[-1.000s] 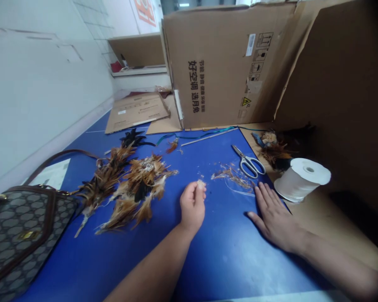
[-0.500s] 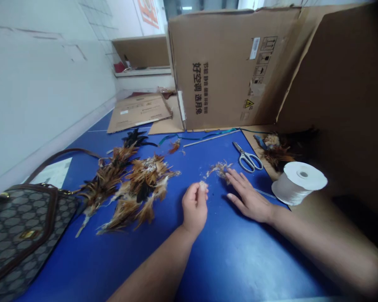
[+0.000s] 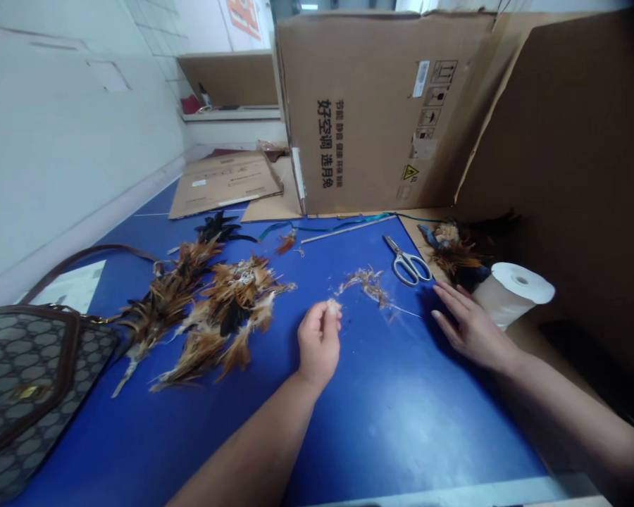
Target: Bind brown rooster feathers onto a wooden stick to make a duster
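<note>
My left hand [image 3: 318, 343] is closed in a pinch above the blue table, with a small pale tuft [image 3: 332, 305] at its fingertips, too small to make out well. My right hand [image 3: 473, 327] is open, fingers extended, beside a white spool [image 3: 507, 296] that leans to the right; whether they touch is unclear. Between the hands lies a loose clump of feather scraps [image 3: 367, 282] with a thin white strand. Scissors with grey handles [image 3: 409, 266] rest beyond my right fingertips. Left of my left hand are brown feather bunches [image 3: 243, 282] bound with pale thread.
A longer brown-and-black feather strip [image 3: 174, 282] lies farther left, next to a patterned handbag [image 3: 42, 373]. A large cardboard box [image 3: 380, 120] stands at the back, with a thin stick [image 3: 349, 229] and a teal ribbon [image 3: 327, 227] before it. Another feather bundle [image 3: 449, 243] sits at right.
My right hand has moved right, away from the feather scraps toward the spool. The spool has tipped from upright to leaning right. My left hand keeps its pinch.
</note>
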`<state>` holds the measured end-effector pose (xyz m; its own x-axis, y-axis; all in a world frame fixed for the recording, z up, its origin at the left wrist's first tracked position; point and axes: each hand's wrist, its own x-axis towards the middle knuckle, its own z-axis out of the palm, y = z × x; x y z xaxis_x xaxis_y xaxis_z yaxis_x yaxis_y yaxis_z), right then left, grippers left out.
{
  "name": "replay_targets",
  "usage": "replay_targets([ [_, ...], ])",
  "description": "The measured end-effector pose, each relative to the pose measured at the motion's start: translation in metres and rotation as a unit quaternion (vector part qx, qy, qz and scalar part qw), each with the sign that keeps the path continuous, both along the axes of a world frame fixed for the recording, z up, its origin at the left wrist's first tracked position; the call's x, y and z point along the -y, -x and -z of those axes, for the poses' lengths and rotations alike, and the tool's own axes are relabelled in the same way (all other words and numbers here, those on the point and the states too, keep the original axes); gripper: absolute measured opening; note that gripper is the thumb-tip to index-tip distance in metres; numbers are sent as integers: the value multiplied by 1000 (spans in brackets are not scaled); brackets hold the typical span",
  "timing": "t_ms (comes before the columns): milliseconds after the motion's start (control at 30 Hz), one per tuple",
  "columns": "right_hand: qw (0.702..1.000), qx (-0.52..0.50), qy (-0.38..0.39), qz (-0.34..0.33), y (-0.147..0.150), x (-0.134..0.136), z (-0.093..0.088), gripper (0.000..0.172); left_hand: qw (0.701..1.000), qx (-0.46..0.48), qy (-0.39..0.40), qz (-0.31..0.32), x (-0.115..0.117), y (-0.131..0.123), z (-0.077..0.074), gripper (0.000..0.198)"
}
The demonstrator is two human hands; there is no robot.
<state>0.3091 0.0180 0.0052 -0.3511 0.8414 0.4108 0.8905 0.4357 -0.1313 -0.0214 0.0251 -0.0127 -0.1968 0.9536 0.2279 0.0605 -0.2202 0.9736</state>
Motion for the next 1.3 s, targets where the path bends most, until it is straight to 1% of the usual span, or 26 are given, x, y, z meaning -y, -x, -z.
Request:
replay_targets([
  [100, 1000, 14, -6, 5, -14, -4, 2, 55, 1000, -5, -3, 2, 1, 0, 0, 33],
  [167, 999, 7, -19, 25, -19, -8, 2, 51, 1000, -9, -4, 4, 1, 0, 0, 33],
  [233, 998, -17, -31, 60, -17, -14, -2, 46, 1000, -10, -4, 4, 1, -1, 0, 32],
  [300, 994, -32, -19, 98, -9, -26, -9, 43, 1000, -11, -1, 8, 1, -1, 0, 32],
  [367, 989, -14, 32, 142, 4, -42, -19, 43, 1000, -14, 2, 12, 1, -1, 1, 32],
  [433, 973, 28, 106, 204, 17, -63, -27, 44, 1000, -20, 3, 17, 0, -2, 2, 32],
  [500, 960, 53, 153, 230, 27, -84, -33, 43, 1000, -22, 2, 16, 0, -2, 3, 32],
  [633, 938, 85, 225, 249, 33, -120, -38, 29, 1000, -24, 0, 15, -2, -1, 5, 33],
  [700, 932, 97, 240, 253, 32, -133, -39, 24, 1000, -25, 1, 16, -3, -2, 6, 33],
  [900, 933, 115, 211, 267, 21, -166, -44, 24, 999, -29, 0, 14, -5, -3, 8, 33],
  [1000, 943, 101, 175, 265, 21, -163, -42, 26, 1000, -23, 1, 8, -4, -2, 7, 34],
  [1100, 962, 76, 104, 239, 28, -138, -31, 42, 1000, -12, -4, -1, -3, -1, 3, 34],
  [1167, 975, 61, 63, 203, 35, -113, -18, 49, 1000, -7, -10, -7, -3, -1, 1, 35],
  [1200, 982, 51, 44, 174, 38, -101, -9, 50, 1000, -4, -12, -10, -3, -1, 0, 35],
  [1233, 991, 27, 17, 129, 41, -90, 0, 53, 1000, -1, -14, -14, -3, -1, -1, 35],
  [1267, 995, 13, 10, 97, 44, -82, 9, 58, 1000, 3, -15, -19, -3, -1, -2, 36],
  [1300, 997, 5, 19, 80, 46, -76, 18, 64, 1000, 7, -17, -23, -3, -1, -3, 36],
])
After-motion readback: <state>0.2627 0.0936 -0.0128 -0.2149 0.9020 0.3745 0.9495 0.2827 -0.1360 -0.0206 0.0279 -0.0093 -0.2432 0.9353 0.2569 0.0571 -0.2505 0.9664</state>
